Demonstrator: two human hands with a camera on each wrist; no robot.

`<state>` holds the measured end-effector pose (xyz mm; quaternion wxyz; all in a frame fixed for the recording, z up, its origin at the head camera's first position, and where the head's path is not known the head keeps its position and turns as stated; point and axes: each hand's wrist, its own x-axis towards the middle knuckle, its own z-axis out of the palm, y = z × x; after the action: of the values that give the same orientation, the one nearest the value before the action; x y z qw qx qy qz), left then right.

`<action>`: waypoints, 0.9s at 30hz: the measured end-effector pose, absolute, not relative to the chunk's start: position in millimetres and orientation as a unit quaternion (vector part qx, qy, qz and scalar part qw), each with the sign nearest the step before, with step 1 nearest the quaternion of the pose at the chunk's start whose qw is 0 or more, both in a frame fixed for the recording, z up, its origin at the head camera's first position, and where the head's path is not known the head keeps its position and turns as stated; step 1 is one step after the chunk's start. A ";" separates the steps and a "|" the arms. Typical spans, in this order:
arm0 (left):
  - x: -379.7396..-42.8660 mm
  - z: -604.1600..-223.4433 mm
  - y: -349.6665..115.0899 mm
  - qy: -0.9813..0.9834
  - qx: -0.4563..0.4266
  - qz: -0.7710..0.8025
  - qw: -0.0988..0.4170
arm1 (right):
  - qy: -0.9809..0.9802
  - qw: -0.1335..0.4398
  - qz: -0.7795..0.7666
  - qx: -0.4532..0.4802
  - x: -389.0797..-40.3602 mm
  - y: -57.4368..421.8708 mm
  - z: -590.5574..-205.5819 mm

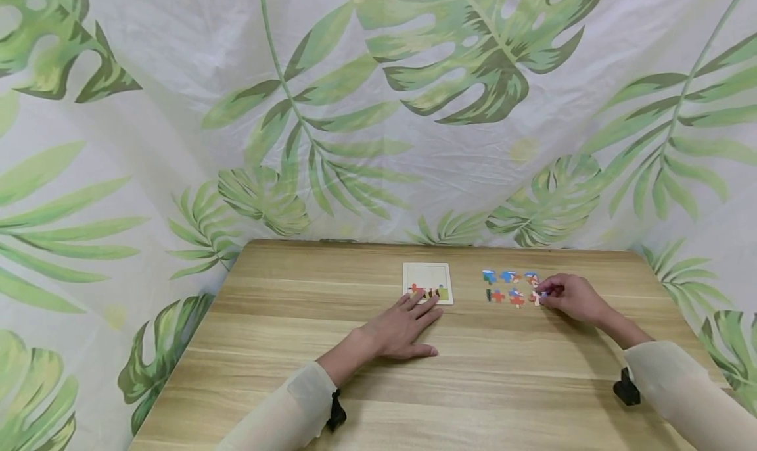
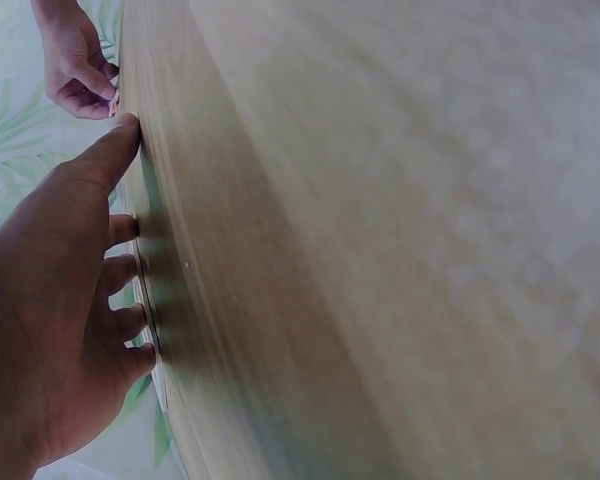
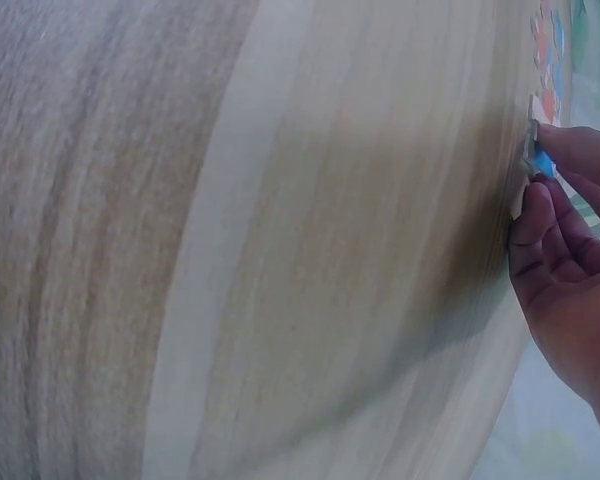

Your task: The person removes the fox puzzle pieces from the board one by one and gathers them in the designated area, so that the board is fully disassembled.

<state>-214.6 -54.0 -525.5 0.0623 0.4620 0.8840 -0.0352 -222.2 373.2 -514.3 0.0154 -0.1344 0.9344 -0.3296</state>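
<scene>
My left hand point(image 1: 402, 329) lies with its fingers spread, fingertips on the lower edge of a small white-framed puzzle board point(image 1: 427, 273). Along the board's bottom sits a row of fitted pieces point(image 1: 443, 292), partly covered by those fingers. To the right, loose jigsaw pieces point(image 1: 516, 298) lie in two short rows on the table. At their right end my right hand point(image 1: 576, 298) pinches a puzzle piece point(image 3: 543, 162) between thumb and fingers, low over the table. Blue shows on that piece in the right wrist view; most of it is hidden by the fingertips.
The wooden table point(image 1: 284, 319) reaches back to a leaf-patterned cloth point(image 1: 343, 142) hanging behind and at both sides. A gap of table surface separates the board from the loose pieces. A dark strap end point(image 1: 336, 411) hangs at the left wrist, and a black device point(image 1: 627, 388) at the right.
</scene>
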 end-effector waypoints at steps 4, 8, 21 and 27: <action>-214.1 -523.6 -54.2 0.883 0.463 -0.035 0.066 | 0.937 0.005 -0.317 -0.144 -223.1 374.0 -515.3; -213.7 -522.9 -54.4 0.882 0.465 -0.036 0.068 | 0.941 0.005 -0.302 -0.152 -223.1 373.8 -515.0; -213.3 -523.1 -54.8 0.883 0.461 -0.026 0.080 | 0.935 -0.056 -0.296 -0.190 -230.6 356.2 -500.9; -213.4 -523.2 -55.4 0.884 0.460 -0.016 0.080 | 0.923 -0.049 -0.318 -0.213 -238.4 340.1 -493.9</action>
<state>-213.4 -55.4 -523.2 0.0801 0.4600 0.8841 -0.0164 -238.4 340.1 -493.9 -0.0495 -0.2128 0.9226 -0.3178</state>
